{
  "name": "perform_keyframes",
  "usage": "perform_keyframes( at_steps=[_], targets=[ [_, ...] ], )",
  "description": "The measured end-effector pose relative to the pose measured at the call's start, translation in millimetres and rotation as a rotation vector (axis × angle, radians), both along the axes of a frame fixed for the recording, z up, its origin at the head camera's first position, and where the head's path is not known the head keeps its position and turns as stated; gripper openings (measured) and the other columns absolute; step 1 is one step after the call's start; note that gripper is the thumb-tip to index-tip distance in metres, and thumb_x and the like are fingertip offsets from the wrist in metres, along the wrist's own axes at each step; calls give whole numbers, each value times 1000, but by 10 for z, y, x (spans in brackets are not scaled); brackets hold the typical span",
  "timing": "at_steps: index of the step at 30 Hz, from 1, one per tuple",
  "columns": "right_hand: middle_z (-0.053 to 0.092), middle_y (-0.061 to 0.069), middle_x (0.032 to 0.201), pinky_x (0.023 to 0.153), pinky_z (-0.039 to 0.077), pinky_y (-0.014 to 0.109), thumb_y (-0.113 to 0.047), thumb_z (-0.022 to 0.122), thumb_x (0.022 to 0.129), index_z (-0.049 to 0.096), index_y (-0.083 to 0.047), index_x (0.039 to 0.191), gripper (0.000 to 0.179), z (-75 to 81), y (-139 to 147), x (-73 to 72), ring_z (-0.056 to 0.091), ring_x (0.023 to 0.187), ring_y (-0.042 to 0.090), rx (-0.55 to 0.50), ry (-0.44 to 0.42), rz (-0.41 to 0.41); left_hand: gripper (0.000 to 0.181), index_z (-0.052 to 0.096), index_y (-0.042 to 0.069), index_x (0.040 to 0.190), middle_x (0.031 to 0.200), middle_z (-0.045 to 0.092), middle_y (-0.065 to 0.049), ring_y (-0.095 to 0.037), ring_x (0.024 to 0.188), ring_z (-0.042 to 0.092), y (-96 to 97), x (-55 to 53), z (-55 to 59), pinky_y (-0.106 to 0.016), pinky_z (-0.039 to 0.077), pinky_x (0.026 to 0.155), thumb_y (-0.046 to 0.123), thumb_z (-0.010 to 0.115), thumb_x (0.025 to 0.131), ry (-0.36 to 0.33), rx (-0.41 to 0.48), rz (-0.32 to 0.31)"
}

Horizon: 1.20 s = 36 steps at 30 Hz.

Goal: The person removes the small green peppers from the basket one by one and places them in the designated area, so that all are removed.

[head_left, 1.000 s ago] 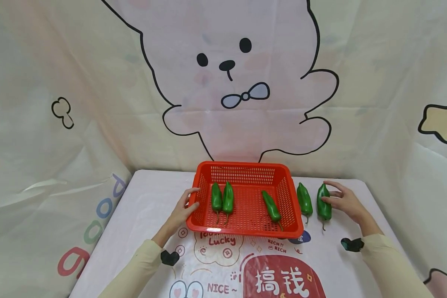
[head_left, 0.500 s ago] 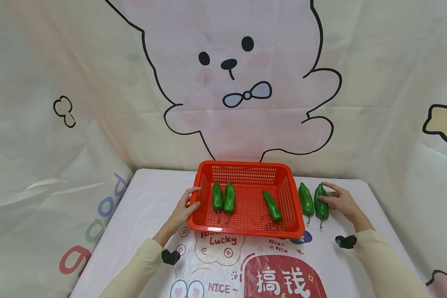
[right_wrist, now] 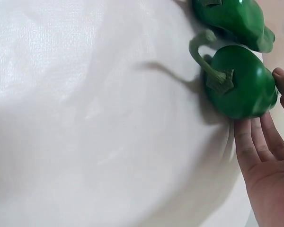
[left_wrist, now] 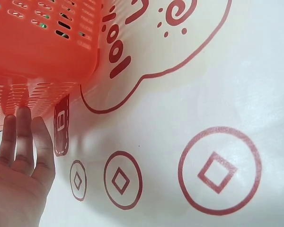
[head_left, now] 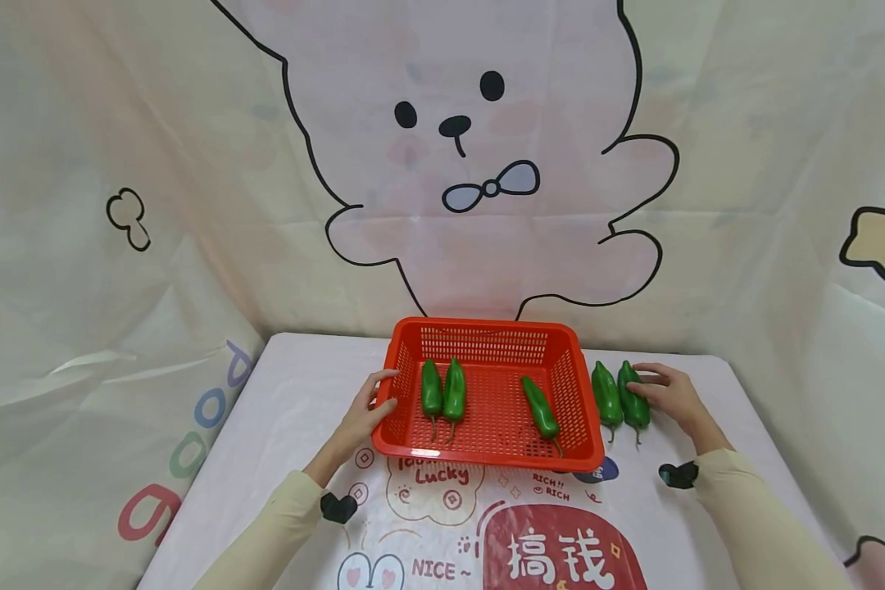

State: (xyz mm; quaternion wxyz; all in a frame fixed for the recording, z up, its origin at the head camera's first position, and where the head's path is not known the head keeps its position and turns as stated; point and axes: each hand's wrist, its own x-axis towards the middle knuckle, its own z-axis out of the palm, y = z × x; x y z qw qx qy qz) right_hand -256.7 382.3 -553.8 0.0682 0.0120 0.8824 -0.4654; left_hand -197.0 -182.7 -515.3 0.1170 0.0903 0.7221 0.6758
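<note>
Just outside the basket's right wall, two green peppers lie side by side on the table. My right hand (head_left: 677,403) holds the outer green pepper (head_left: 634,401) between thumb and fingers; the right wrist view shows its stem end (right_wrist: 239,82) with the fingers along one side. Close beside it is the other green pepper (head_left: 606,395). On the left, my left hand (head_left: 360,416) rests against the end of the red plastic basket (head_left: 487,324). Its straight fingers (left_wrist: 24,137) touch the slotted wall in the left wrist view.
Inside the basket, two green peppers (head_left: 453,392) lie together at the left, and a single green pepper (head_left: 540,408) lies at the right. A white printed cloth (head_left: 428,524) covers the table. A hanging cartoon backdrop (head_left: 457,246) stands behind it.
My right hand has moved left with the outer pepper, bringing it close beside its neighbour. My left hand and the basket stay put.
</note>
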Motion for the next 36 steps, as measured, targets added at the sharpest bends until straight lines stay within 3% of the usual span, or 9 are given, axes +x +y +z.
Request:
perform_keyframes(
  at_steps=[5,14,16,18,21,23,27,30,36],
  targets=[
    [45,38,141,90,56,42,-27,66,101,45,9,145,60,-7,-10,-2,50,124,51,2,9,3,53,33,7,152,142,37,-39,-62,119,48,9,5,5,-65,49,89,5,55,104,-2,-5,2],
    [50,38,136,79,56,22,-22,67,101,48,12,140,55,45,4,41,53,120,49,-11,59,-18,54,33,8,153,144,36,-38,-61,121,47,13,18,3,-63,50,89,7,56,104,3,-18,9],
    [51,38,134,78,55,20,-19,67,101,49,13,139,52,69,8,57,60,114,40,-20,88,-22,54,33,9,153,144,36,-38,-61,121,47,13,18,7,-63,50,89,8,56,104,5,-21,8],
    [51,39,134,77,55,19,-18,66,101,50,13,138,51,96,7,76,64,105,22,-36,118,-30,53,34,9,153,144,36,-38,-61,121,47,9,16,8,-63,50,89,8,56,104,3,-17,7],
    [51,37,133,77,55,18,-20,64,103,50,13,137,49,135,-2,109,59,93,-3,-53,154,-63,53,34,9,152,143,37,-39,-61,120,48,0,2,-9,-63,50,88,8,56,104,2,-9,3],
    [54,33,130,77,55,19,-20,63,103,51,13,136,48,157,-7,138,56,89,-10,-82,183,-92,53,34,9,152,142,37,-39,-62,119,48,-2,-15,-39,-63,50,88,7,56,104,6,-10,3],
    [64,13,117,77,56,21,-14,64,102,53,16,131,43,197,-12,181,62,91,-5,-199,242,-140,52,33,11,153,142,38,-37,-60,118,49,-19,-75,-192,-63,51,87,2,52,105,20,-13,12],
    [68,-2,108,78,56,22,-10,65,100,57,12,126,36,231,-18,209,66,93,3,-357,259,-160,52,35,16,153,143,40,-33,-57,118,52,-35,-108,-303,-60,53,86,2,51,105,43,-25,21],
    [69,-4,109,80,56,23,-15,66,100,60,1,125,29,339,-90,312,68,97,7,-625,215,-165,51,37,19,151,144,42,-29,-52,119,54,-44,-106,-330,-53,57,84,7,54,105,51,-50,26]
  ],
)
